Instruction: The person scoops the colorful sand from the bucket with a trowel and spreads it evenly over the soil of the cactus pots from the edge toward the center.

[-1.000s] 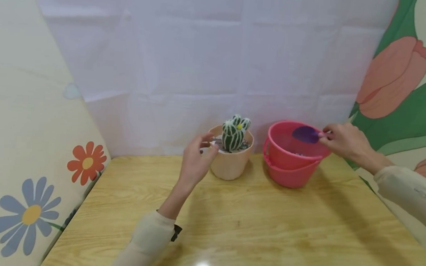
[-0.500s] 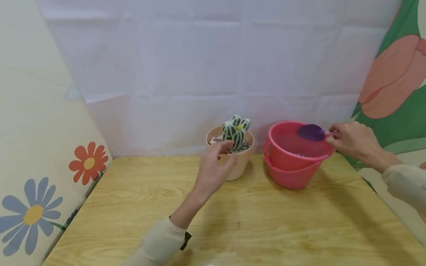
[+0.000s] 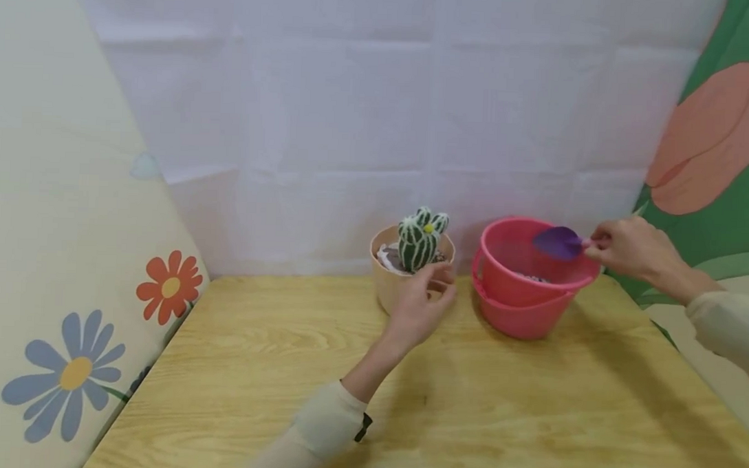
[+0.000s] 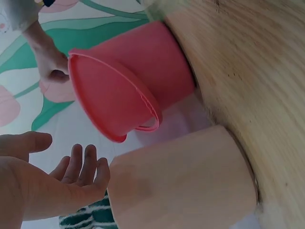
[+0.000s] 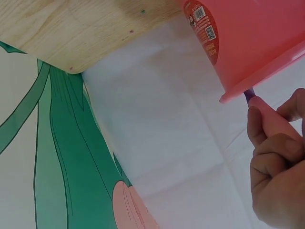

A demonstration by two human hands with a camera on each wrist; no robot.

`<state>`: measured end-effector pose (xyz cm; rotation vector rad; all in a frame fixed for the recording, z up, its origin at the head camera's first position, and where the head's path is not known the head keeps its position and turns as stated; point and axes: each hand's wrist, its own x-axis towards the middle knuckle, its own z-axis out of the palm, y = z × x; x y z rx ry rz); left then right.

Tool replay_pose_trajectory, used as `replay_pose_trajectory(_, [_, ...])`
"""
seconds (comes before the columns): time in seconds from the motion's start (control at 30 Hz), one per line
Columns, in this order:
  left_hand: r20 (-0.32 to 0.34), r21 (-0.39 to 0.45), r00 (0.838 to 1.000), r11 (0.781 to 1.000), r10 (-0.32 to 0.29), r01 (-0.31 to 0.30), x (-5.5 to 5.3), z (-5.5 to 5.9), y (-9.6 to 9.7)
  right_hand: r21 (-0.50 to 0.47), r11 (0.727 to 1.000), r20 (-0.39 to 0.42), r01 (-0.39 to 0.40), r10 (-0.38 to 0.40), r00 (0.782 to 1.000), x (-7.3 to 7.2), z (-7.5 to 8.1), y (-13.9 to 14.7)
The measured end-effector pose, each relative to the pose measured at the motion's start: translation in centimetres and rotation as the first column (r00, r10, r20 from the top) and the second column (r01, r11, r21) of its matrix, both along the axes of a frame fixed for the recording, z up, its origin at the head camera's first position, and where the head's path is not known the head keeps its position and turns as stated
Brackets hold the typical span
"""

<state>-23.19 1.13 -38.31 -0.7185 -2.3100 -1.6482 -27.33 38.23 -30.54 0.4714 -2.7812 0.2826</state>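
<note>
My left hand [image 3: 418,308] is at the front right of a peach flowerpot [image 3: 385,286], its fingers loosely bent and nothing between them. The left wrist view has the same hand [image 4: 43,191] with fingertips beside the pot's rim [image 4: 181,181]; whether they touch it I cannot tell. A green and white knitted cactus [image 3: 419,242] with a yellow flower stands in the pot. My right hand [image 3: 634,248] grips the pink handle of a small trowel [image 3: 558,242]. Its purple blade is over the mouth of a pink bucket [image 3: 526,318]. In the right wrist view the bucket hides most of the blade.
Some dark, grainy material [image 3: 530,276] lies in the bucket, and pale and dark material [image 3: 389,256] surrounds the cactus. Both containers stand at the back of a wooden table [image 3: 270,375]. A white sheet [image 3: 329,122] hangs behind, with flower-painted walls [image 3: 60,202] at the sides.
My left hand has moved rightward across the pot's front, from its left rim to its right side. The trowel stays over the bucket. The head view has shifted slightly.
</note>
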Motion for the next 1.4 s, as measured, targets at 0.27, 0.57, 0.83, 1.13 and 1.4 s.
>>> replay_pose_trajectory(0.27, [0.162, 0.046, 0.986, 0.998, -0.038, 0.031, -0.8, -1.0, 2.8, 0.000, 1.000, 0.020, -0.010, 0.010, 1.000, -0.3, -0.2, -0.3])
replay_pose_trajectory(0.57, [0.479, 0.328, 0.877, 0.935, -0.044, -0.133, -1.6, -1.2, 8.1, 0.017, 0.999, 0.061, -0.031, 0.030, 0.998, -0.1, -0.3, 0.0])
replay_pose_trajectory(0.83, [0.552, 0.438, 0.834, 0.844, 0.020, -0.310, -1.7, -0.5, 11.3, 0.045, 0.997, 0.092, -0.059, 0.054, 0.994, -0.7, -0.3, -0.2])
replay_pose_trajectory(1.13, [0.530, 0.667, 0.830, 0.691, -0.176, -0.280, -2.5, -1.2, 11.9, 0.108, 0.992, 0.094, -0.067, 0.057, 0.994, -1.1, -0.3, -0.5])
replay_pose_trajectory(1.4, [0.519, 0.797, 0.791, 0.517, -0.323, -0.312, -3.6, -1.5, 12.2, 0.241, 0.959, 0.099, -0.148, 0.127, 0.987, -1.7, 0.0, -0.9])
